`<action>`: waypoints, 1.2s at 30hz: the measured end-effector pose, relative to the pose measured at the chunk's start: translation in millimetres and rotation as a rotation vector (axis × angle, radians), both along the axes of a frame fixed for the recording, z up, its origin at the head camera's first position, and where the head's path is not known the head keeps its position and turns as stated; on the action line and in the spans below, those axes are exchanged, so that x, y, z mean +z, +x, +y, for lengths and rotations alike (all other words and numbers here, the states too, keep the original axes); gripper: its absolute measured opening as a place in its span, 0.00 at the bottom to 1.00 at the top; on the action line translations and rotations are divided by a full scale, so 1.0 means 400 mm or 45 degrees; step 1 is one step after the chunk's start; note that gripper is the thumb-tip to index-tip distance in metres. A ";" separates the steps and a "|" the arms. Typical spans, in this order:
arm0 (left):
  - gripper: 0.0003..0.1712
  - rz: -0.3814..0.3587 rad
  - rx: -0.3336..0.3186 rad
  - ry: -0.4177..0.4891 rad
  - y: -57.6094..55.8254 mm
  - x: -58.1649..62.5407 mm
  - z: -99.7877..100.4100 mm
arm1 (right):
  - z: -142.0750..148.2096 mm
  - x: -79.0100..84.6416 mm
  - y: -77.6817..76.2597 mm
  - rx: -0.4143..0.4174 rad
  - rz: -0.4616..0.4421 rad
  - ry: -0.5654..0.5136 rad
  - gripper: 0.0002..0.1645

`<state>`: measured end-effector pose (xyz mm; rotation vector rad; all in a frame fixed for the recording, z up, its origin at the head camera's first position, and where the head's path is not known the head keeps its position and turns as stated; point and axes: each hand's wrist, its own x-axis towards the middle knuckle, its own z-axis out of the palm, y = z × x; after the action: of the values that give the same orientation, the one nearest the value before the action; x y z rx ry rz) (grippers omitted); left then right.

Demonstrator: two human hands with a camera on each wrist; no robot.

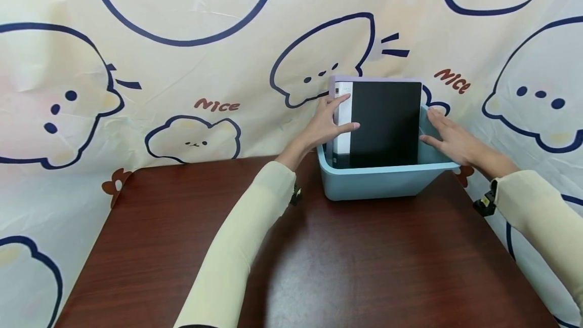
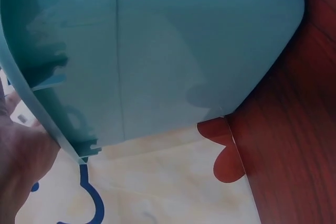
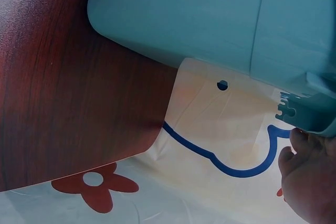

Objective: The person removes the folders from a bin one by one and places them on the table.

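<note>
A black folder point(image 1: 386, 124) with a white band down its left side stands upright in a light blue plastic bin point(image 1: 373, 185). Behind it shows the lavender edge point(image 1: 378, 79) of another flat item. At the folder's left side is my left hand point(image 1: 324, 119), index finger and thumb straight across the white band, the other fingers partly hidden. My right hand point(image 1: 451, 135) rests at the bin's right end, fingers extended near the rim. Both wrist views show the bin's outer end walls point(image 2: 173, 51), with each hand beside the rim.
The bin stands near the far edge of a dark brown wooden table point(image 1: 291, 267). A cream cloth point(image 1: 205, 75) printed with blue cartoon outlines hangs right behind it and along the sides.
</note>
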<state>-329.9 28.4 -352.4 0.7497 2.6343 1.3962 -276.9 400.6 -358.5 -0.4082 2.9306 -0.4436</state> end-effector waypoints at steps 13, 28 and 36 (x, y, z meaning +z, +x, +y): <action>0.57 -0.023 -0.235 0.055 -0.044 0.007 0.012 | 0.000 -0.001 0.001 0.004 0.002 -0.025 0.54; 0.53 0.140 -0.163 0.047 -0.046 -0.007 0.041 | 0.003 -0.003 -0.001 0.003 0.002 -0.010 0.54; 0.52 0.122 -0.132 0.078 -0.043 -0.009 0.031 | 0.000 -0.002 -0.004 -0.007 -0.007 -0.008 0.54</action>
<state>-347.0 40.9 -356.0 0.9688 2.5896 1.4542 -278.6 400.7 -359.3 -0.3990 2.9269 -0.4541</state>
